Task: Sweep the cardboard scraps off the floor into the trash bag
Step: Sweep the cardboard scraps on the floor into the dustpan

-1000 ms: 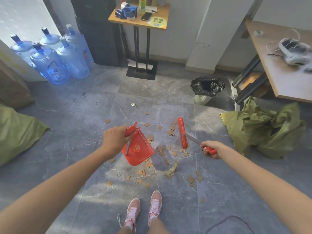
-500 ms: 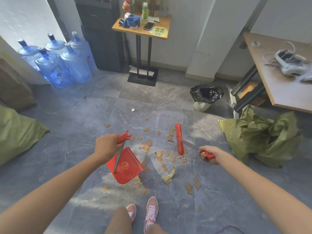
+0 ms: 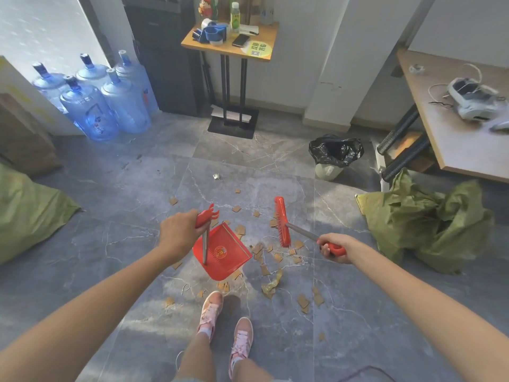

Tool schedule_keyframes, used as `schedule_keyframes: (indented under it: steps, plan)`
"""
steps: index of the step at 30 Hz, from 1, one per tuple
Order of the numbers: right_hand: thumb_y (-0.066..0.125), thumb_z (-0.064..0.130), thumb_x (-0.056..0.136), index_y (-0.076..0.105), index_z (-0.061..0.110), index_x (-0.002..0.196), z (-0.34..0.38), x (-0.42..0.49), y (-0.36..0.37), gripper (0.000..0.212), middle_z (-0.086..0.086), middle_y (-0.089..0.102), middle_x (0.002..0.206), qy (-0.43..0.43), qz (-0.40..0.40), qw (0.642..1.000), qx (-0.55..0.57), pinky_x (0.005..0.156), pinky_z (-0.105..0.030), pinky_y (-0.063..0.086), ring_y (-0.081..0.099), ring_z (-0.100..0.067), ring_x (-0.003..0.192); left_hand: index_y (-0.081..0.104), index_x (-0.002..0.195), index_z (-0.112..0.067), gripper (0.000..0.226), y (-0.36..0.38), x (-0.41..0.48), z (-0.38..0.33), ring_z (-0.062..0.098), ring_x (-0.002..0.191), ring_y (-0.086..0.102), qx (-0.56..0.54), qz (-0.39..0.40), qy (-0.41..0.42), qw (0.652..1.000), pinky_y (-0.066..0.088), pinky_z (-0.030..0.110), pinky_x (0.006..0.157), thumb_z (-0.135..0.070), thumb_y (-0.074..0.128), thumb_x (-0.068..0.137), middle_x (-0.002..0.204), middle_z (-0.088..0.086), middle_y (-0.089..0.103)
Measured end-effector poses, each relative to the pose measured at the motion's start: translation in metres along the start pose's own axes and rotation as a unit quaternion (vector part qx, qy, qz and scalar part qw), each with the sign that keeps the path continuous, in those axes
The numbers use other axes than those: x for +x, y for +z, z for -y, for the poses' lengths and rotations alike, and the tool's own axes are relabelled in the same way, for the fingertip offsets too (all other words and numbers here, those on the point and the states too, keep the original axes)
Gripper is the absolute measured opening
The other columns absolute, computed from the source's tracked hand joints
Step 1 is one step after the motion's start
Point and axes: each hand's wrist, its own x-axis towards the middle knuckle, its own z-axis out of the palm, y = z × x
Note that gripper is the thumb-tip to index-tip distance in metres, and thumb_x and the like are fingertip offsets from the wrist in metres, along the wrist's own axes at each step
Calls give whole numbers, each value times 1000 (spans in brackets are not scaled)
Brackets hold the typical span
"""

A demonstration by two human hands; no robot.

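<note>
- Dustpan [image 3: 220, 252], red: hangs low and tilted, its open edge toward the litter, probably so that scraps can be pushed in.
- Left hand [image 3: 176, 234]: fingers curled round the dustpan's handle top.
- Brush [image 3: 282, 221], red: right of the dustpan, likely poised to drag scraps panward.
- Right hand [image 3: 334, 248]: fingers wrapped round the brush grip.
- Cardboard scraps [image 3: 264, 255]: strewn on the floor around the dustpan, thickest on its right.
- Trash bag [image 3: 334, 150], black, lining a bin: well beyond the dustpan, rightward, mouth open for emptying.
</note>
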Motion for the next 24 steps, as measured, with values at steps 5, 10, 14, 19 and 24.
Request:
schedule_keyframes:
  steps: [5,10,14,19,24]
  plan:
    - [47,-7,87,49,0,77,9,22,13,13,-10,45,59,-24,-33,999,-20,29,-13,36,41,-8,25,56,73,-16,41,17,10,-2,25,59,60,-30,15,-27,999,44,30,52,-54,52,87,63,2,62]
    - [46,-9,86,46,1,74,31,66,35,16,-8,42,56,-48,-89,994,-43,31,-12,33,36,-7,21,57,68,-20,44,47,31,-7,19,52,60,-142,28,-98,985,49,32,56,-59,47,85,56,-2,62]
    - [49,-7,85,44,6,72,50,125,52,19,-7,40,55,-67,-118,990,-48,31,-12,29,33,-6,20,57,66,-14,41,77,52,0,18,52,52,-180,17,-160,970,35,26,47,-50,55,86,55,2,57]
    - [48,-8,79,46,4,62,63,203,69,20,-8,42,48,-66,-166,976,-126,31,-12,28,31,-10,19,52,58,-18,42,119,64,22,18,47,53,-206,20,-193,959,36,26,45,-49,57,85,47,0,53]
    - [46,-8,82,46,3,71,58,256,88,15,-11,46,52,-54,-168,960,-218,31,-13,31,41,-16,28,49,58,-18,43,141,82,26,21,50,53,-180,23,-181,967,34,29,46,-49,58,85,48,-1,53]
